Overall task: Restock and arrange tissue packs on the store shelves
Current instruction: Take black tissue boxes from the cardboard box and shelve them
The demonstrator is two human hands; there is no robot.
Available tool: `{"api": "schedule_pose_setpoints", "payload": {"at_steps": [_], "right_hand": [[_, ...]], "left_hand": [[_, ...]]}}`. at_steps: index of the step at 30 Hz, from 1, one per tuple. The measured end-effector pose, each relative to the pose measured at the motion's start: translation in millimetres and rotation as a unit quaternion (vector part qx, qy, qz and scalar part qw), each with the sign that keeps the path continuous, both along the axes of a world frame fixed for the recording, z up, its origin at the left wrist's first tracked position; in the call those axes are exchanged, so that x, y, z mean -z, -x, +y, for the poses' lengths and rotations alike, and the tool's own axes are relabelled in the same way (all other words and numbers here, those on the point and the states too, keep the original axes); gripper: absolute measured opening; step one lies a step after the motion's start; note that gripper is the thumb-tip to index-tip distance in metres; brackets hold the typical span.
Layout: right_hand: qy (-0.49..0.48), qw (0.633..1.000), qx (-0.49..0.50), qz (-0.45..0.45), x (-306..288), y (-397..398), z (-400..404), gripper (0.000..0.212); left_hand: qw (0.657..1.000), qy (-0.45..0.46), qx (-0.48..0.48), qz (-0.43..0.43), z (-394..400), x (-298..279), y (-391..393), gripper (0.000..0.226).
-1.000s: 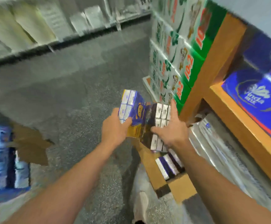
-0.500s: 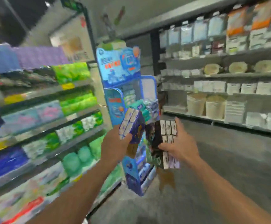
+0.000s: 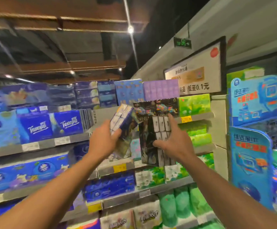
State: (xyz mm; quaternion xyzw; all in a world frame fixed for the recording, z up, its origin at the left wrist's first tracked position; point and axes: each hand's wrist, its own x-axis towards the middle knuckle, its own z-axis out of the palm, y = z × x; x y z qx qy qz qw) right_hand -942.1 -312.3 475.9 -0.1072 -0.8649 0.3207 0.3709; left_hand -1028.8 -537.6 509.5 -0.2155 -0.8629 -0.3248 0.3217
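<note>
packs (image 3: 154, 138) seemingly before shelves (image 3: 71, 141)

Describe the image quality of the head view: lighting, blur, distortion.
Head view: dim store, lit by small bright ceiling spotlights that flare slightly; shelves smeared and blocky, most label text unreadable; wide-angle lens bows the grey shelf edges and the ceiling beams; sharpest are the left hand gripping a blue-and-white tissue pack and the right hand on a black tissue pack.

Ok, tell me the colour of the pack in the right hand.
Mostly black wrap with white tissue packets showing: the pack, gripped by the right hand; head view.
</note>
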Motion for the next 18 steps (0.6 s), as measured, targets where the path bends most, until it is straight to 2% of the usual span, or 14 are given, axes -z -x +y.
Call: {"api": "schedule_pose_setpoints", "payload": {"at_steps": [3, 10, 14, 18], "right_hand": [[-0.015, 0.999, -0.016, 0.033, -17, 67, -8, 0.115], [-0.042, 0.991, -0.044, 0.117, -63, 221, 0, 0.104], [-0.003, 0.984, -0.093, 0.151, -84, 299, 6, 0.1], [0.11, 0.962, -0.177, 0.178, -81, 360, 13, 0.099]], "left_hand": [[0.999, 0.002, -0.045, 0.012, -12, -18, 65, 0.038], [0.989, -0.014, -0.138, 0.058, 0, -67, 216, 0.043], [0.981, -0.005, -0.19, 0.036, 11, -89, 293, 0.043], [0.973, 0.02, -0.23, -0.007, 18, -87, 356, 0.042]]}}
